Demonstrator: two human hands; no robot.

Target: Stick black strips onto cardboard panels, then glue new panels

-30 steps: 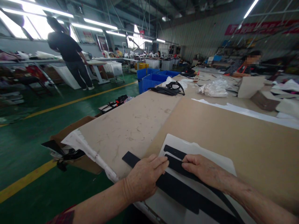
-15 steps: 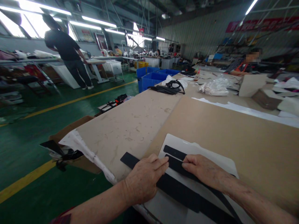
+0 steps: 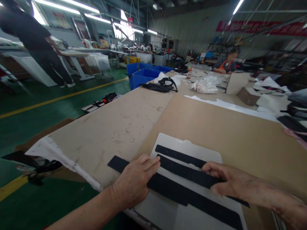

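Several long black strips lie on a white board (image 3: 189, 145) at the near edge of the brown table (image 3: 227, 131). My left hand (image 3: 134, 182) rests palm down on the longest strip (image 3: 168, 190), fingers stretched toward the left end of the middle strip (image 3: 184, 171). My right hand (image 3: 227, 182) lies over the middle strip further right, fingers curled against it. A third, shorter strip (image 3: 177, 154) lies untouched just beyond them.
Crumpled white paper (image 3: 59, 156) hangs off the table's left corner over a cardboard box (image 3: 40, 137). Black straps (image 3: 159, 86) and a plastic bag (image 3: 203, 86) lie far down the table. Blue bins (image 3: 144, 75) stand beside it. A person sits at the far right, another stands at the far left.
My right hand has slid to the right along the middle strip, away from the left hand. The left hand stays on the longest strip. My head has turned somewhat to the right.
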